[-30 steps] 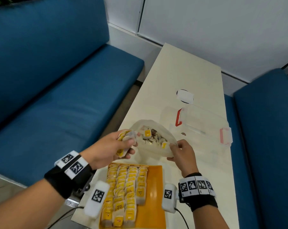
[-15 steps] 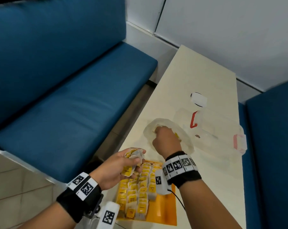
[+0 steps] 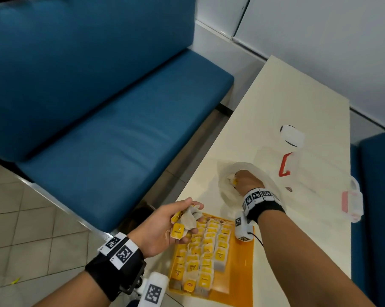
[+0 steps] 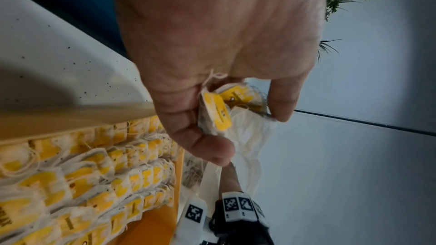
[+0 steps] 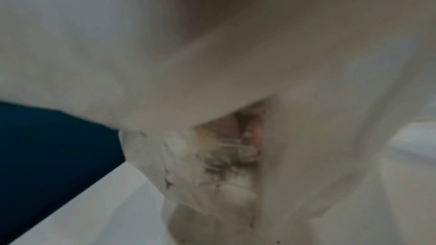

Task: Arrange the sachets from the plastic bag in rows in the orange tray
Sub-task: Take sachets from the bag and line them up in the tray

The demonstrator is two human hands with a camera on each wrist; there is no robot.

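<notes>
My left hand (image 3: pixel 195 218) hovers over the far left corner of the orange tray (image 3: pixel 242 267) and grips a small bundle of white sachets with yellow tags (image 3: pixel 183 222). The left wrist view shows the bundle (image 4: pixel 217 113) pinched between thumb and fingers. Several rows of sachets (image 3: pixel 206 251) fill the tray's left part, and its right strip is bare. Just beyond the tray, my right hand (image 3: pixel 242 180) reaches into the translucent plastic bag (image 3: pixel 227 196), fingers curled on a yellow-tagged sachet (image 3: pixel 233 181). The right wrist view is blurred, showing bag film (image 5: pixel 212 174) and fingertips (image 5: pixel 250 128).
A clear lidded box with red latches (image 3: pixel 283 165) lies on the cream table (image 3: pixel 286 96) right of the bag, and a white round object (image 3: pixel 292 135) sits beyond it. A blue sofa (image 3: pixel 120 129) runs along the table's left edge. Another blue seat (image 3: pixel 377 196) borders the right.
My right hand left the bag's rim and went down into the bag. My left hand drew back from the bag toward the tray, still holding its bundle.
</notes>
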